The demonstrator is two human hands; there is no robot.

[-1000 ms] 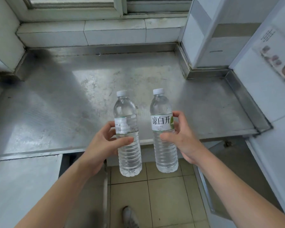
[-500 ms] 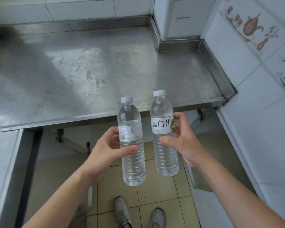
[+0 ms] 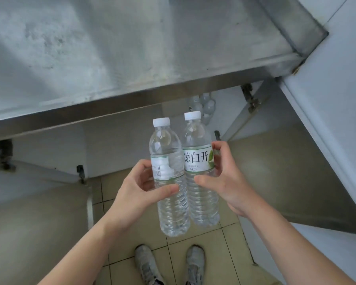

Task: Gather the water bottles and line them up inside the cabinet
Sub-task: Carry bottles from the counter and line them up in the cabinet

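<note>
Your left hand (image 3: 140, 192) and right hand (image 3: 224, 182) each grip a bottle (image 3: 169, 182) (image 3: 199, 175); several bottles (image 3: 203, 105) stand inside the cabinet (image 3: 121, 149), these two remain.

right bottle (image 3: 199, 171) label reads 凉白开

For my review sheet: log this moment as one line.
left hand: holds torn-label bottle | right hand: holds labelled bottle | both upright, at open cabinet

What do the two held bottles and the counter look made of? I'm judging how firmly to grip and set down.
Left bottle and right bottle: clear thin plastic, probably, given ribbed see-through walls, white caps and paper-like labels. Counter: likely stainless steel, with a dull grey brushed, scuffed sheen and a folded edge.
</note>
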